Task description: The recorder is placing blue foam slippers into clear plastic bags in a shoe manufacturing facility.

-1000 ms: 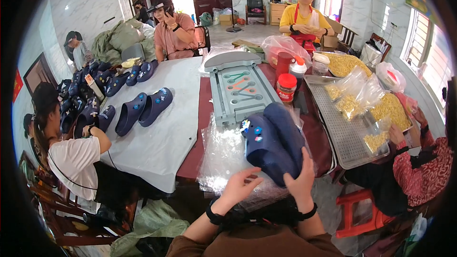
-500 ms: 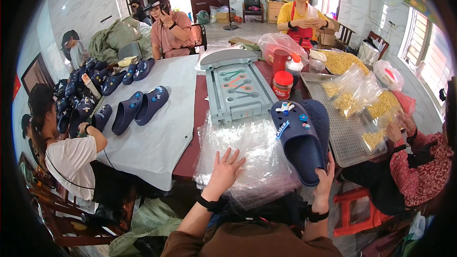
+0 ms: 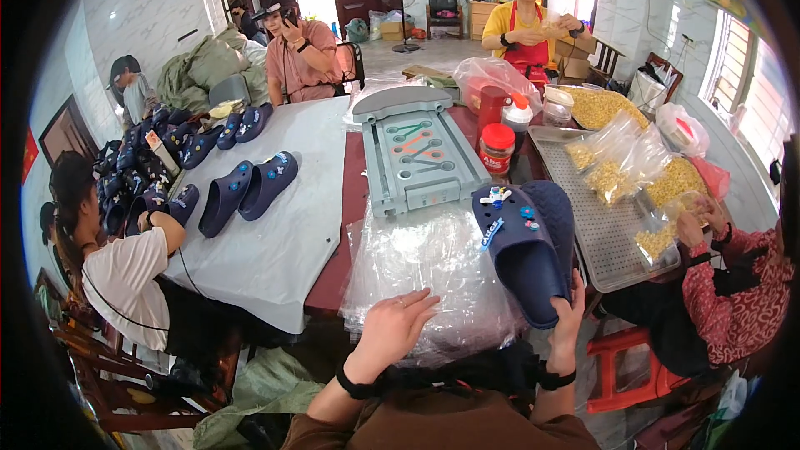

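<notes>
My right hand (image 3: 568,315) grips a pair of navy clogs (image 3: 523,242) by the heel end, thumb inside the near clog. The two lie side against side with toes pointing away; the front one carries small colourful charms, and the other is mostly behind it. My left hand (image 3: 392,329) is on or just over a stack of clear plastic bags (image 3: 417,258), its fingers extended to the right and partly bent. Nothing shows in that hand. Beyond the bags stands a grey plastic machine-like frame (image 3: 425,154) with coloured markings.
Another pair of navy clogs (image 3: 223,200) sits on the white-covered table (image 3: 304,242), with a clog pile (image 3: 137,171) farther left. A red-lidded jar (image 3: 497,150) stands behind my clogs. Co-workers sit around; at right, one handles bags beside a metal tray (image 3: 612,237). A red stool (image 3: 633,371) stands below.
My left hand has lowered toward the near edge of the bags and turned its fingers rightward, less spread than before. My right hand keeps the clogs in nearly the same place.
</notes>
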Motion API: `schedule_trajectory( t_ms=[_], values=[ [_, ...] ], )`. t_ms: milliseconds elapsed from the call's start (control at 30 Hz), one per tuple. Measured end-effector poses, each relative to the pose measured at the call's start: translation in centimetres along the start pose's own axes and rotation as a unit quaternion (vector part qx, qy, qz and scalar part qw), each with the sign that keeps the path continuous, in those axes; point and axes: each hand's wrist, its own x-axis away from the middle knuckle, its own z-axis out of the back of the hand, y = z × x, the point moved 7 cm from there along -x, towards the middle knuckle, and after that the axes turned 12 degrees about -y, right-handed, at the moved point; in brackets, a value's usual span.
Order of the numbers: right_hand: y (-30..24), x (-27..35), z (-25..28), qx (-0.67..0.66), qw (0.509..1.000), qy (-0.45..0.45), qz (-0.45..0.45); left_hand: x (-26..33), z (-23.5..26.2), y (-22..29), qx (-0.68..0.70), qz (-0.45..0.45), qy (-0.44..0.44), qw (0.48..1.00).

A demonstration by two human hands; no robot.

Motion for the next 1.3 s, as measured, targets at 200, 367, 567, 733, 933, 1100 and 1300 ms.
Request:
schedule_trajectory(
  t_ms=[200,367,567,733,933,1100,1300],
  values=[
    [0.3,0.0,0.4,-0.023,1.000,-0.006,0.007,2.8,4.8,1.4,0.202,0.005,0.106,0.974],
    [-1.0,0.4,-0.4,-0.058,0.998,-0.028,0.018,3.0,7.1,0.3,0.261,-0.018,0.330,0.907],
    [-3.5,0.7,-1.5,-0.121,0.986,-0.084,0.083,-4.4,1.2,-4.6,0.250,0.035,0.242,0.937],
    [-6.1,1.8,-3.0,-0.188,0.969,-0.155,0.050,-8.5,-4.6,-9.0,0.259,0.066,0.099,0.958],
    [-7.2,3.6,-6.1,-0.255,0.919,-0.296,-0.043,-8.7,-6.4,-13.4,0.240,0.073,0.056,0.966],
    [-5.8,3.3,-4.4,-0.179,0.920,-0.341,-0.071,-7.8,-3.0,-11.5,0.410,0.009,0.112,0.905],
    [-6.2,2.1,-2.5,-0.021,0.947,-0.317,-0.039,-6.7,-0.4,-9.3,0.311,0.049,0.064,0.947]
  ],
)
